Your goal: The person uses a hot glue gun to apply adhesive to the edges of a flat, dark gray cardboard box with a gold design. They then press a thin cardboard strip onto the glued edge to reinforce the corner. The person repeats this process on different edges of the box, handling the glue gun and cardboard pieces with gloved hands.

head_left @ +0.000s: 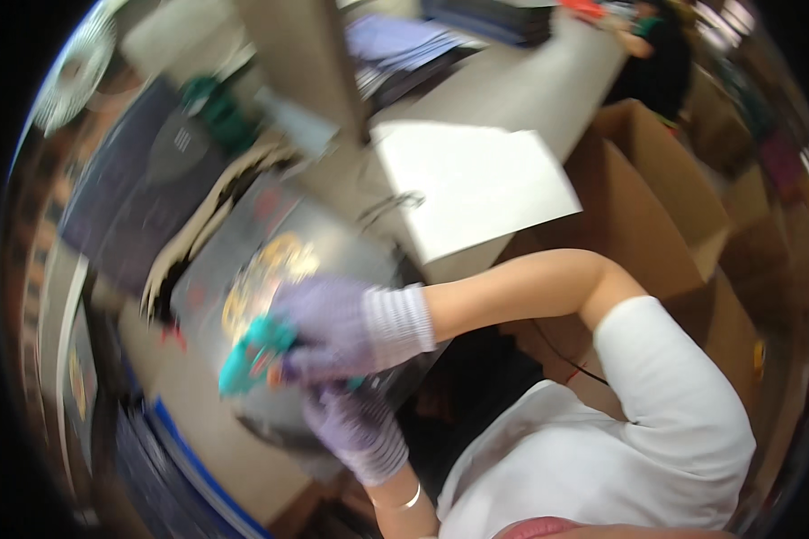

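Observation:
Both my hands wear purple knit gloves with ribbed, striped cuffs, and they meet over a dark grey, shiny flat piece (333, 211) with a gold design printed on it. My right hand (328, 328) lies uppermost, its fingers closed on a bunched teal cloth (256, 355) that sticks out past the fingertips. Under it comes my left hand (351, 422), with a light bangle on the wrist; its fingers are hidden behind the right hand, so their grip does not show. Motion blurs the hands and cloth.
Beyond the grey piece lie a white sheet (472, 184) and dark cord loops. Open cardboard boxes (656, 198) stand at right. Blue-edged dark panels (180, 472) are stacked at lower left, a dark bag-like piece (139, 198) at upper left. Another person (656, 63) is at far right.

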`<state>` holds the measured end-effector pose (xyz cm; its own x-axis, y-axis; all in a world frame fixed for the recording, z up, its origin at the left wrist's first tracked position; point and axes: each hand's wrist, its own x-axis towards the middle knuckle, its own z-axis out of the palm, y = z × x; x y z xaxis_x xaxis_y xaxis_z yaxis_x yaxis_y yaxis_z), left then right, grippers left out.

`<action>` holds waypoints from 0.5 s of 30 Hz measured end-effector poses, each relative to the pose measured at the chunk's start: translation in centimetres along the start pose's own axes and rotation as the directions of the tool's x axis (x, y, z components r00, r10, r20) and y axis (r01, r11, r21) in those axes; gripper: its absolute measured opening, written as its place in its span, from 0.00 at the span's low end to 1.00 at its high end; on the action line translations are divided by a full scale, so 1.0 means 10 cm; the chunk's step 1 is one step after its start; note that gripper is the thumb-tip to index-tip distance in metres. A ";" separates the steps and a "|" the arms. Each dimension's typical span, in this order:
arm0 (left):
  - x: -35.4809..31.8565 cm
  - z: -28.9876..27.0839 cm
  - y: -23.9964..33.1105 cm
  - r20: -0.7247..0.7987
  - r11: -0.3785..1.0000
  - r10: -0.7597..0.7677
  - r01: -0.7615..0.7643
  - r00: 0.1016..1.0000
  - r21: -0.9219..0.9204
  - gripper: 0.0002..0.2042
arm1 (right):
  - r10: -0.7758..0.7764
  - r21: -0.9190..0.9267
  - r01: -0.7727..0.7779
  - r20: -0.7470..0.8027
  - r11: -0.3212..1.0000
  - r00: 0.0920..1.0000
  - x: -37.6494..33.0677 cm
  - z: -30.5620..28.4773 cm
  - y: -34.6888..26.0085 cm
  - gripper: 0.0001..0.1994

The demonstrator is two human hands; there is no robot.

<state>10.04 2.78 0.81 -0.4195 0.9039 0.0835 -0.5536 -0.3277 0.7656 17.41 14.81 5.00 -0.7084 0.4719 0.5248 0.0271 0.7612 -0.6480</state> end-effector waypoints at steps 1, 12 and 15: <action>0.06 -0.22 0.02 -0.030 0.972 0.078 -0.070 0.996 0.224 0.22 | -0.080 0.128 0.062 0.142 0.990 0.987 0.11 -0.05 0.00 0.24; 0.18 -0.41 0.04 0.064 0.986 -0.158 0.161 0.985 -0.040 0.23 | 0.635 -0.896 -0.318 -0.053 0.311 0.771 1.10 -0.67 2.23 0.15; 0.16 -0.37 0.04 0.018 0.981 -0.194 0.193 0.981 0.021 0.23 | 0.609 -0.902 -0.356 -0.143 0.245 0.780 1.19 -0.56 2.50 0.13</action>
<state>6.50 3.12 -1.13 -0.2912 0.9551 -0.0545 -0.6086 -0.1410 0.7809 13.60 41.96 -1.83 -0.4357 0.8952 0.0939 0.8948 0.4196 0.1527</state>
